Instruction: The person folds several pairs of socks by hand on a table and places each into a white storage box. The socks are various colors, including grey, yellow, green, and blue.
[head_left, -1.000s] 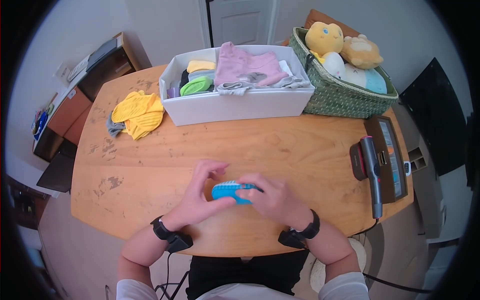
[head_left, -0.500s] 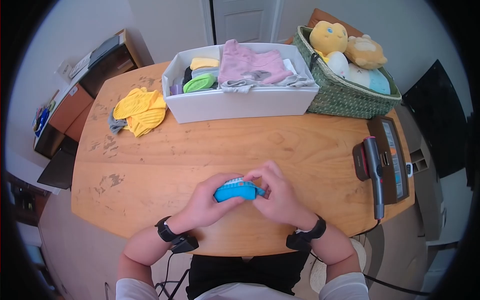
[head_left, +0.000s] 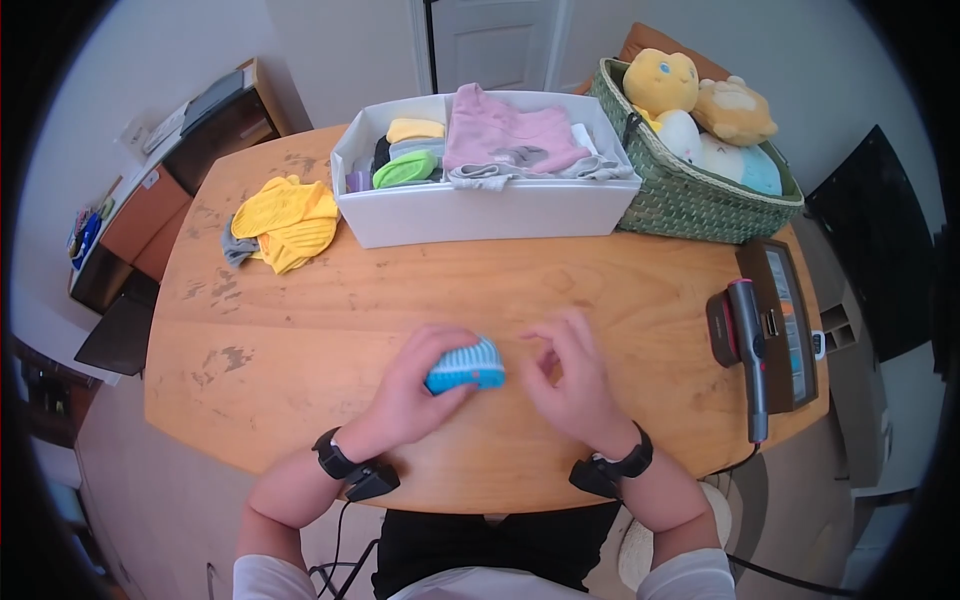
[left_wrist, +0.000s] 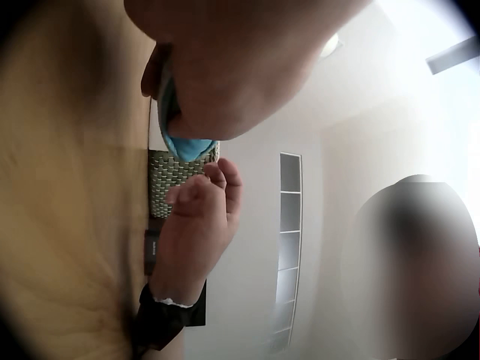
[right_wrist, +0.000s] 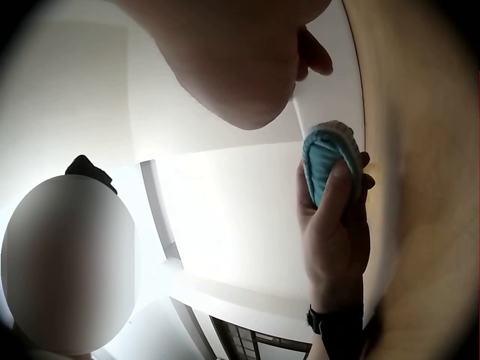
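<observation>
A small folded bundle of blue cloth with white stripes (head_left: 466, 366) is above the front middle of the table. My left hand (head_left: 408, 388) grips its left side, fingers over the top and thumb along the near edge. The right wrist view shows the bundle (right_wrist: 324, 169) with the left thumb pressed into its blue inner fold. My right hand (head_left: 572, 385) is a short way to the right, apart from the cloth, its fingers loosely bent around nothing. In the left wrist view, the left hand (left_wrist: 232, 67) hides most of the bundle (left_wrist: 189, 148).
A white box (head_left: 490, 215) of folded clothes stands at the back of the table (head_left: 330, 320), beside a green basket (head_left: 690, 205) of plush toys. Yellow clothing (head_left: 287, 222) lies at the left. A grey handheld appliance (head_left: 748, 350) and a brown case (head_left: 795, 325) are at the right.
The right hand has let go of the bundle and moved away to the right. The left hand has turned the bundle, so more of its striped side faces up.
</observation>
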